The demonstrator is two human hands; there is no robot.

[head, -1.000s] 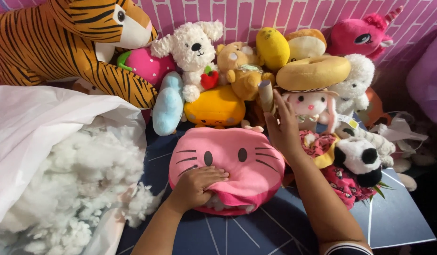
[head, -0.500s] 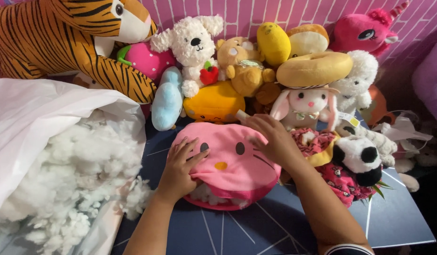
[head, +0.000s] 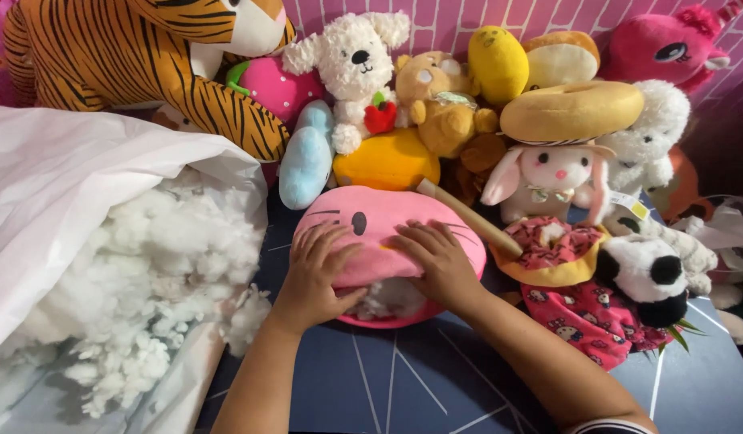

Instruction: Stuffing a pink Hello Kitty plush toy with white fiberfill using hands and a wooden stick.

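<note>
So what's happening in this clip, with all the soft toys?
A person presses both bare hands on a round pink plush cushion with a cat face, left hand and right hand flat on top. White stuffing shows at the cushion's open near edge. It lies on a dark blue mat. A white plastic bag of loose white fibre filling sits to the left, a pile of plush toys behind, including a big striped tiger.

Pink cat-face cushion (head: 387, 233): round, flat, black eye and whiskers on top. Lies on dark blue worktop (head: 436, 386), centre. Near edge open, white stuffing (head: 385, 297) showing at the gap.
</note>
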